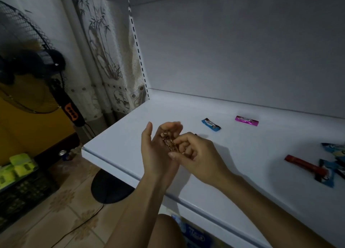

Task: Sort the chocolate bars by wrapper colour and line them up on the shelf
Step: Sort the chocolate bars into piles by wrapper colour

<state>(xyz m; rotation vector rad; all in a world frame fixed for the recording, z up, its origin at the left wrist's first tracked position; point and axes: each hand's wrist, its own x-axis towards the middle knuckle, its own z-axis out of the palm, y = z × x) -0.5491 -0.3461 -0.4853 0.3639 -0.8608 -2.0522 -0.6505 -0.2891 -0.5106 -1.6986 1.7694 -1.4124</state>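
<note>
Right, cradling the brown bar (169,144) in the half-cupped left hand (156,150), fingers curling loosely over its far end, and pinching it between thumb and forefinger of the right hand (197,158), just above the shelf (130,128) near its front edge. Probably handling light and fairly stiff inside a slick, crinkly wrapper, so gripping across the flat middle rather than the sealed ends. Leaving the blue bar (211,125) and pink bar (246,120) lying further back, well clear of both hands.

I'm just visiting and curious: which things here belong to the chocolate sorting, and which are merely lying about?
Job: chocolate bar held in left hand and right hand; blue bar; pink bar; red bar; pile of blue bars; white shelf.
Lying about: standing fan; bamboo-print curtain; drink can; black crate; green packs.
</note>
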